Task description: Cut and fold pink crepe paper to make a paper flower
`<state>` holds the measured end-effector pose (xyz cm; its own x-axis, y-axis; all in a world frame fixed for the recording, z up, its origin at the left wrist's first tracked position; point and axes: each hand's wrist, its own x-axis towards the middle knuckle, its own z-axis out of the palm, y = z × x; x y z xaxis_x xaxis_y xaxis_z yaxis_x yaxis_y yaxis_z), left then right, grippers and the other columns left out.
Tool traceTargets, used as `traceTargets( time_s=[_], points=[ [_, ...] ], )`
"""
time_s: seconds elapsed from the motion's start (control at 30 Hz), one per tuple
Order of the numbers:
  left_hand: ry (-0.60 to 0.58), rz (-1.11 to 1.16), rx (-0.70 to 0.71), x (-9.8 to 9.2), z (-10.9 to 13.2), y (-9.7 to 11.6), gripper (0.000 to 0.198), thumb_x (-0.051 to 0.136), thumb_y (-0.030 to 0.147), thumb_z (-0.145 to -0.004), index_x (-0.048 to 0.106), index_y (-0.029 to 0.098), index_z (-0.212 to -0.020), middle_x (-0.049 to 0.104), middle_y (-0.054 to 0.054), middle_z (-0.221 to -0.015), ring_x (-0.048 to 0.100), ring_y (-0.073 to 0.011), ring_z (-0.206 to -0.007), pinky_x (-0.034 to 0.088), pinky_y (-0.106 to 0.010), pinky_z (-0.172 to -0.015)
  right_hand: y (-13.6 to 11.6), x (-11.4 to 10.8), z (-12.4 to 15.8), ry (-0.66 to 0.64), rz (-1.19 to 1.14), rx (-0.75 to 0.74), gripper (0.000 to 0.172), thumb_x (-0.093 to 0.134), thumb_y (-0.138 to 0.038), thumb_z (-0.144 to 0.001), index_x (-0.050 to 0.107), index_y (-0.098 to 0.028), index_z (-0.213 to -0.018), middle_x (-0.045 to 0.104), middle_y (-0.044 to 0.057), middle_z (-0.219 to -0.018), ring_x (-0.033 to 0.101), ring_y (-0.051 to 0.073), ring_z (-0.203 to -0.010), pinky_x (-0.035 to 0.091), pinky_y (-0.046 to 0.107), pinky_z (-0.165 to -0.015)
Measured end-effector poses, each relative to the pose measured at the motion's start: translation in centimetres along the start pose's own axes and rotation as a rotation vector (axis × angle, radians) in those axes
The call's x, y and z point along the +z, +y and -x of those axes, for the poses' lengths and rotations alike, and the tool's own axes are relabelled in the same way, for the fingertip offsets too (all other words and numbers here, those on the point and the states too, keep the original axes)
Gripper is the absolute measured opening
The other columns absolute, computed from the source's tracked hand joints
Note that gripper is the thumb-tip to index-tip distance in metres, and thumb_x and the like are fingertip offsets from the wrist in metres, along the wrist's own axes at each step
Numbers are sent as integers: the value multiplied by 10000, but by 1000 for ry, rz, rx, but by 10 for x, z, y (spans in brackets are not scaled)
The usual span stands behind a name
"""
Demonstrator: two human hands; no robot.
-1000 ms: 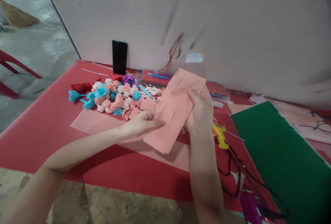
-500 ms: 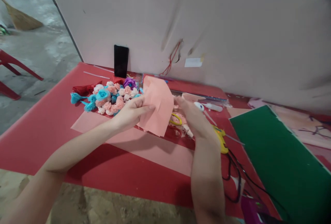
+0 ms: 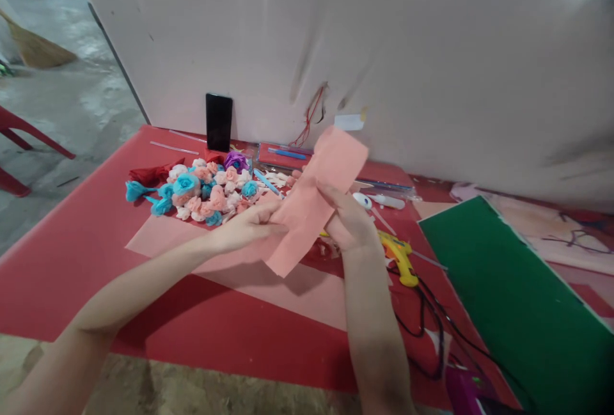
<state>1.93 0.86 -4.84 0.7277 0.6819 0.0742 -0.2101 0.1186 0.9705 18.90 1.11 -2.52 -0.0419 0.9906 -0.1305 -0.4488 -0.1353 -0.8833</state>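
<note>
A strip of salmon-pink paper (image 3: 311,204) is held up at a slant above the table. My left hand (image 3: 254,226) pinches its left edge between thumb and fingers. On the other side my right hand (image 3: 350,213) grips the paper's right edge, its fingers partly behind the sheet. Below lies a larger flat sheet of pink paper (image 3: 230,274). To the left of the held strip sits a pile of paper roses (image 3: 201,188) in blue, pink and white, with a purple rose (image 3: 236,160) at its back.
A yellow glue gun (image 3: 401,258) with a black cord lies right of my right hand. Farther right is a green cutting board or sheet (image 3: 518,300). A black phone (image 3: 219,122) leans on the wall, and a blue pen (image 3: 286,153) lies at the back.
The pink paper has turned to slant up to the right. My right hand, beside the paper before, now grips its right edge; the left hand keeps its pinch.
</note>
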Motion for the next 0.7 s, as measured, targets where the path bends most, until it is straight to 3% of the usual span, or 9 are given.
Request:
traceTargets(
  time_s=[0.17, 0.27, 0.43, 0.53, 0.7],
  points=[
    [-61, -236, -177, -11, -3, 5, 88, 582, 217, -760, 576, 138, -798, 597, 13, -744, 524, -86, -658, 404, -188, -585, -6, -8, 0, 4, -18, -144, 231, 728, -285, -650, 670, -199, -857, 724, 24, -904, 647, 220, -956, 507, 374, -902],
    [-136, -300, -209, -18, -5, 4, 181, 580, 254, -751, 496, 129, -651, 510, 30, -645, 389, -50, -523, 303, -175, -467, -9, -10, 2, 43, 20, -212, 214, 715, -314, -674, 670, -202, -851, 727, 29, -886, 642, 230, -974, 506, 397, -905],
    [-268, -414, -231, -28, -6, 3, 137, 528, 258, -773, 504, 138, -712, 361, 58, -586, 285, -47, -497, 231, -176, -439, -14, -9, 4, 200, 46, -324, 279, 776, -336, -558, 657, -217, -780, 728, 37, -861, 600, 272, -1057, 494, 457, -910],
    [-323, -427, -253, -34, -4, 6, 191, 547, 249, -763, 457, 146, -630, 298, 68, -548, 252, -45, -475, 210, -180, -421, -20, -13, 6, 279, 71, -382, 231, 768, -307, -550, 660, -221, -735, 729, 29, -818, 589, 274, -1073, 480, 473, -924],
    [-359, -433, -278, -47, -4, 8, 358, 578, 283, -774, 333, 165, -540, 249, 69, -517, 224, -44, -446, 185, -201, -399, -28, -22, 12, 256, 147, -417, 129, 735, -328, -602, 676, -232, -664, 728, 28, -794, 575, 260, -1097, 464, 450, -946]
  ],
)
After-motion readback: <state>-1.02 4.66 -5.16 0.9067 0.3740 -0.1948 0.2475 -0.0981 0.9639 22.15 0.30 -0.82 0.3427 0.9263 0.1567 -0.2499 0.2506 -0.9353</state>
